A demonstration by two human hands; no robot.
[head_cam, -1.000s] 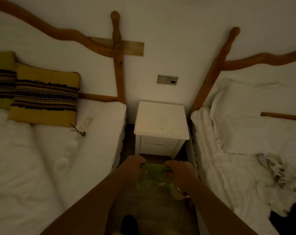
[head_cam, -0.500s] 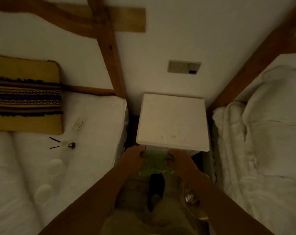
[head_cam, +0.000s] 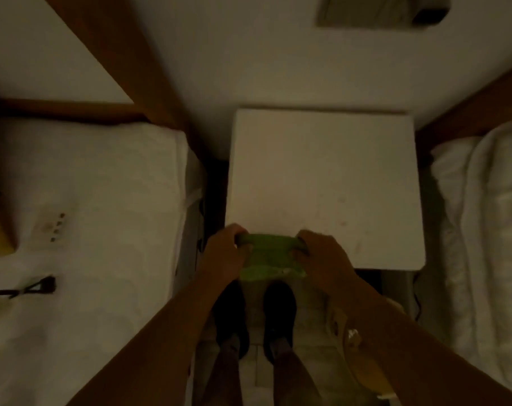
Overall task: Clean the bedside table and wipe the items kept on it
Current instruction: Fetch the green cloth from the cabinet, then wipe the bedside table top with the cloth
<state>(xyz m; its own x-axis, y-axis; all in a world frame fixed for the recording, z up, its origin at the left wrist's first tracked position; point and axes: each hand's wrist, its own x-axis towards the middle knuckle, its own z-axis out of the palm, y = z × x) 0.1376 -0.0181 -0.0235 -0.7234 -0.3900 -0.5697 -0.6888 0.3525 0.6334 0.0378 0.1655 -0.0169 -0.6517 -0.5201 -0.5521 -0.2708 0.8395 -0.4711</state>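
- Since the cloth (head_cam: 271, 259) is stretched between both hands at lower centre of the frame, its long axis runs left to right, parallel to the near edge of the counter (head_cam: 322, 171).
- It sits right at that near edge, toward the counter's lower-left corner. The bare white top lies straight ahead, toward the upper frame.
- The left hand (head_cam: 222, 256) grips the cloth's left end and the right hand (head_cam: 325, 259) its right end, with the fingers (head_cam: 307, 235) of both curled round the fabric.
- The right hand reaches a little further over the top, while the left hovers at the corner.
- The coming move looks like a lowering and a forward push, both hands together.
- On the bed (head_cam: 102, 186) at frame left lies a remote (head_cam: 48, 227), well apart from the counter.
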